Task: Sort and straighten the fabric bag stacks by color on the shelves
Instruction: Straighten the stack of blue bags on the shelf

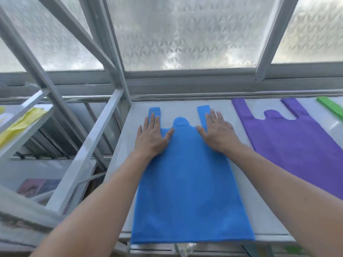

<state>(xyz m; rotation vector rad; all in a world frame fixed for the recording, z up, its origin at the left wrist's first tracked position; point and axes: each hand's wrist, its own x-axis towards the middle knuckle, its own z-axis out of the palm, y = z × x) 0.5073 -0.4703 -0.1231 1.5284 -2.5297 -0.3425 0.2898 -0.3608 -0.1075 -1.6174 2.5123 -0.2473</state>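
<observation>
White shelf (pixel 126 141) by frosted window (pixel 185 34): blue bag stack (pixel 185 182) lies flat under both hands. L hand (pixel 152 138) & R hand (pixel 219 134) press its top, fingers (pixel 152 120) straight, spread over the handles. Purple bag stack (pixel 297 141) just right of R fingers.

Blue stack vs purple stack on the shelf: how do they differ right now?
The blue stack has the left hand and right hand pressed flat on it; the purple stack is untouched. The blue stack's bottom edge overhangs the front of the shelf; the purple stack's bottom edge runs out of frame. Both lie flat, handles toward the window.
</observation>
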